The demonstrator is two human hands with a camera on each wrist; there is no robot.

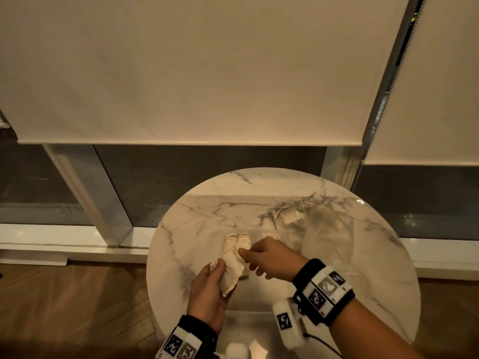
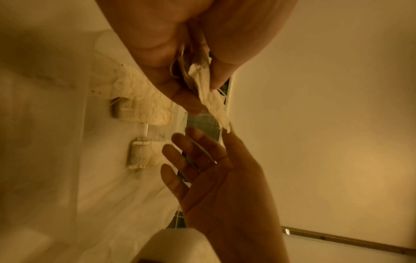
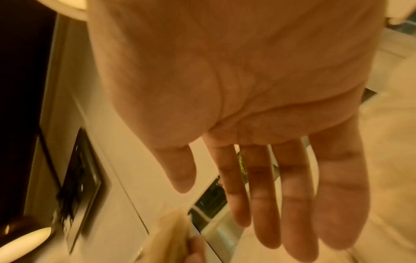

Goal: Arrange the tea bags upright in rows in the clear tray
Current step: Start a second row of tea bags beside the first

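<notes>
My left hand (image 1: 211, 286) grips a bundle of pale tea bags (image 1: 232, 274) over the middle of the round marble table (image 1: 375, 268). In the left wrist view the bundle (image 2: 209, 99) sticks out between thumb and fingers. My right hand (image 1: 269, 257) is just right of it, fingers straight and spread (image 3: 270, 195), with its thumb tip at the bundle's end (image 2: 225, 135). Two short rows of upright tea bags (image 1: 238, 241) stand beyond the hands, inside the clear tray (image 2: 81, 142). The tray's walls barely show in the head view.
A crumpled clear plastic bag (image 1: 328, 229) lies at the back right of the table with a few tea bags (image 1: 290, 216) beside it. The table edge drops to a wooden floor (image 1: 64, 307) on the left. A window with lowered blinds (image 1: 181, 73) is behind.
</notes>
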